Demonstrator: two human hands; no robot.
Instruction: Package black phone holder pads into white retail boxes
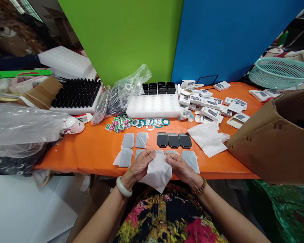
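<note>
Nearest me, over the worktop's front edge, the person's left hand and right hand pinch the top of a white sheet, thumbs and fingers closed on it. The grips sit a little apart, which looks meant to hold that edge taut while the lower corner hangs free. Whether anything lies inside the sheet I can't tell.

Just beyond, on the orange worktop, wrapped pieces lie in rough rows, some partly hidden by the hands; spread flat like this, they seem set so as not to pile up. Behind the right hand, three black pieces lie bare, side by side, probably to be easy to pick up singly. To their right, a loose paper pile rests within easy reach, near a cardboard box.

Farther back, round rings overlap in a strip beside scattered square cards, perhaps fanned so each edge can be caught. A white foam block stands behind them, with small boxes heaped to its right and a clear bag slumped left. Last come the green panel and blue panel, closing off the back.
</note>
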